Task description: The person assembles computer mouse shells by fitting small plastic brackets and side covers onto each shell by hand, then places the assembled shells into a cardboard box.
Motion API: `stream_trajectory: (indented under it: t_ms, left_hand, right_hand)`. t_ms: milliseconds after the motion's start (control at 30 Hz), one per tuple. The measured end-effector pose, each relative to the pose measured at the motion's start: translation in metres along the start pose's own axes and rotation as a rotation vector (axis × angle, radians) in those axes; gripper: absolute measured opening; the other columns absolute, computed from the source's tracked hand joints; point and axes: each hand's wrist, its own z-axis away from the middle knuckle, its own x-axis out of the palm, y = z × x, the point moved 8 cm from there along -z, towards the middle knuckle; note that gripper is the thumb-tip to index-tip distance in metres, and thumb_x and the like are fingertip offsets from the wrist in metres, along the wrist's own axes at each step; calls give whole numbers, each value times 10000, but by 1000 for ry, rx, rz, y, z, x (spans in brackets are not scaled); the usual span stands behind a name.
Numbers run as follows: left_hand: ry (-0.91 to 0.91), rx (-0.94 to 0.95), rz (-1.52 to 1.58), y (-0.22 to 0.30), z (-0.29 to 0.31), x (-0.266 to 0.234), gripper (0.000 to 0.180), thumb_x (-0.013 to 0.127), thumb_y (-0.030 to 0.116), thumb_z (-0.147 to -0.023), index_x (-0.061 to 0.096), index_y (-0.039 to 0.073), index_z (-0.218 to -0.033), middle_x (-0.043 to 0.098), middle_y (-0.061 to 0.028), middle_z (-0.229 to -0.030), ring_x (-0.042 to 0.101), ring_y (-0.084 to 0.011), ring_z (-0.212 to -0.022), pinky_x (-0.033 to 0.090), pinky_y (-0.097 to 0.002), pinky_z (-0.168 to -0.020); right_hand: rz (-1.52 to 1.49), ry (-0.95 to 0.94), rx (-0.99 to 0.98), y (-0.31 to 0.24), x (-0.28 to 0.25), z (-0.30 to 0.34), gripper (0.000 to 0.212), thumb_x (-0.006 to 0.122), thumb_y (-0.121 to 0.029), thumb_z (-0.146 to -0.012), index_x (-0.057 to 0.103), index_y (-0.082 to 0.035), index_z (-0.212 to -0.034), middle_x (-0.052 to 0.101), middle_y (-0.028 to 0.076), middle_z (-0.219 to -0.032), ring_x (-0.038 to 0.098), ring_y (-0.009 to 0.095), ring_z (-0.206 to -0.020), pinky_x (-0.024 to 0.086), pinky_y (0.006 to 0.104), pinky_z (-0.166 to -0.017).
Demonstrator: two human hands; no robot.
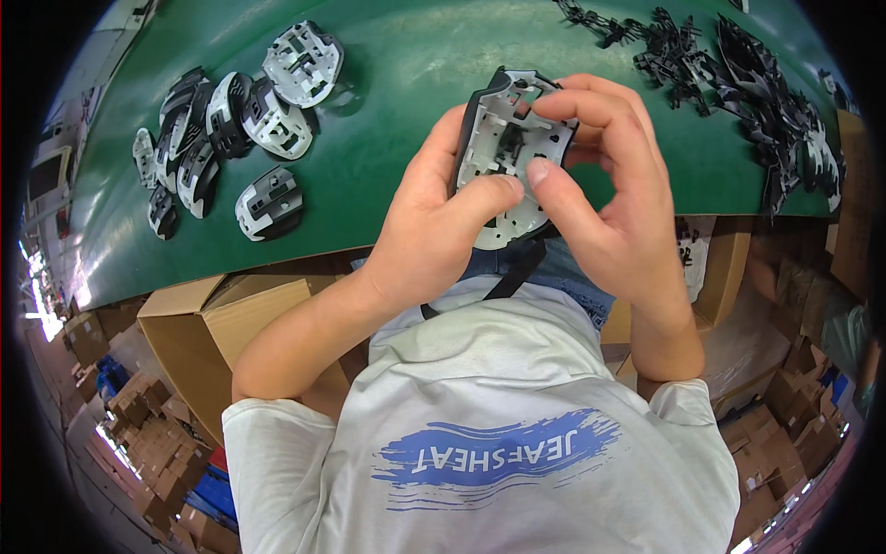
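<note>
Between my two hands is a curved plastic mouse shell [489, 152], black outside and white inside, its hollow side turned up toward me. My left hand [426, 222] grips its left side, the thumb pressed on the inner face. On the right, my right hand [623, 189] has its thumb inside the shell and its fingers curled at the upper right edge. Inside the shell, small dark clips and slots show. Part of the right rim is hidden behind my fingers. The shell is held over the front part of the green table [388, 111].
Several black, grey and white shells [277, 129] lie at the table's left. A heap of black plastic pieces [738, 102] spreads over the far right. Below the front edge stand an open cardboard box [249, 314] at left and another box [729, 268] at right.
</note>
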Motion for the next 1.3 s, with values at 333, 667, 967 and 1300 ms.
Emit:
stream_trajectory:
  t_ms: [333, 667, 967, 1300]
  left_hand:
    - [103, 98, -146, 2, 2, -13, 598, 532, -20, -916, 481, 25, -1510, 624, -95, -1380, 623, -180, -1227, 498, -350, -1060]
    - [147, 316, -518, 10, 3, -20, 488, 564, 24, -914, 505, -51, -1393, 718, -150, -1191, 706, -234, -1041, 563, -395, -948]
    - [186, 569, -650, 17, -1, -17, 470, 578, 6, -886, 547, -74, -1348, 695, -221, -1156, 706, -335, -1010, 561, -428, -925]
    - [230, 606, -762, 23, -2, -14, 493, 572, -9, -885, 534, -66, -1373, 678, -240, -1167, 696, -369, -1018, 561, -437, -918]
  right_hand:
    - [-172, -10, 70, 4, 24, 9, 632, 712, 18, -829, 497, 3, -1424, 570, 145, -1465, 679, 236, -962, 582, 332, -756]
    - [-136, 148, -92, 22, 36, 14, 758, 713, 43, -810, 445, 17, -1518, 573, 164, -1456, 683, 229, -1007, 615, 324, -770]
    - [-297, 143, 47, 26, 42, 8, 725, 625, 98, -901, 378, 10, -1578, 572, 163, -1423, 655, 216, -1183, 568, 335, -977]
    - [172, -3, -134, 16, 33, -1, 743, 657, 43, -898, 347, 40, -1573, 496, 210, -1435, 613, 251, -1250, 511, 358, -1062]
